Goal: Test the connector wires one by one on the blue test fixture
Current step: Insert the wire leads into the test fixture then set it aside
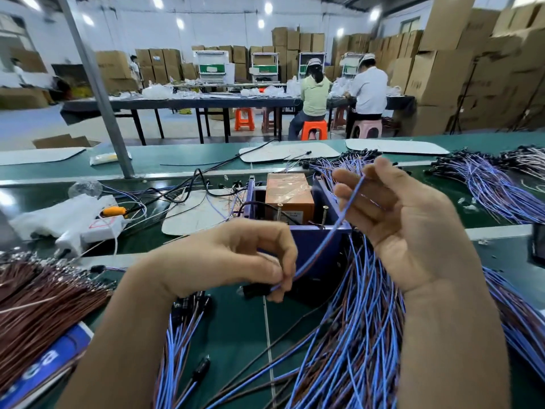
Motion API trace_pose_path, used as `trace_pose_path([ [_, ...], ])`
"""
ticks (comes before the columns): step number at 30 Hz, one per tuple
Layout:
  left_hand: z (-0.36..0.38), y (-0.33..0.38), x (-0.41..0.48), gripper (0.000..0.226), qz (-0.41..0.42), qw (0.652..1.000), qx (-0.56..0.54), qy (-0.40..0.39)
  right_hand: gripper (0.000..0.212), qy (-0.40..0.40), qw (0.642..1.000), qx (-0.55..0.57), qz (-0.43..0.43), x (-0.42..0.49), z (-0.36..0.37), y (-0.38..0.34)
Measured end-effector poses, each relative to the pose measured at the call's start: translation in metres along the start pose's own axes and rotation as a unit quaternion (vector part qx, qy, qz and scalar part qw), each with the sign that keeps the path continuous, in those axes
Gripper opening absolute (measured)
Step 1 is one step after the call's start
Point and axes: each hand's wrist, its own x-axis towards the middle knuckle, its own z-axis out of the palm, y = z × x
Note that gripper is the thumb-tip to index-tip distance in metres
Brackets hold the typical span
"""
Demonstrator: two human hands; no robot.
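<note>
One blue-and-brown connector wire stretches diagonally between both hands. My left hand pinches its lower end, just above the black connector plug. My right hand is raised palm toward me and pinches the upper end between thumb and fingertips. The blue test fixture stands on the green bench right behind my hands, with an orange box set inside it. A thick bundle of blue wires hangs below my right hand.
Brown wires lie piled at the left, and more blue-wire bundles at the far right. A white power strip and black cables sit left of the fixture. A grey post rises behind the bench. Two people sit at a far table.
</note>
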Motion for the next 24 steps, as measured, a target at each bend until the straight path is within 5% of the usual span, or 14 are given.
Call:
trace_pose_path([
  [3, -0.002, -0.009, 0.005, 0.011, -0.108, 0.988, 0.113, -0.011, 0.011, 0.079, 0.995, 0.052, -0.033, 0.003, -0.004, 0.004],
  [7, -0.006, -0.032, 0.014, 0.018, -0.269, 0.922, 0.271, 0.068, 0.019, 0.184, 0.975, 0.027, -0.123, 0.006, -0.013, 0.003],
  [11, -0.009, -0.041, 0.017, 0.009, -0.315, 0.880, 0.347, 0.079, 0.041, 0.225, 0.967, -0.024, -0.121, 0.007, -0.015, 0.004],
  [13, -0.008, -0.040, 0.018, 0.007, -0.290, 0.872, 0.383, 0.091, 0.051, 0.203, 0.967, -0.119, -0.097, 0.007, -0.015, 0.007],
  [15, -0.004, -0.035, 0.024, 0.012, -0.194, 0.903, 0.352, 0.150, 0.057, 0.146, 0.960, -0.230, -0.056, 0.005, -0.012, 0.011],
  [18, 0.013, -0.021, 0.036, 0.017, -0.027, 0.953, 0.135, 0.271, 0.057, 0.045, 0.937, -0.345, -0.019, 0.005, -0.007, 0.017],
  [20, 0.026, -0.016, 0.043, 0.017, 0.022, 0.949, 0.021, 0.314, 0.051, -0.015, 0.920, -0.391, -0.015, 0.006, -0.004, 0.023],
  [24, 0.036, -0.021, 0.053, 0.020, 0.045, 0.930, -0.009, 0.364, 0.048, -0.098, 0.908, -0.407, 0.038, 0.008, -0.005, 0.028],
])
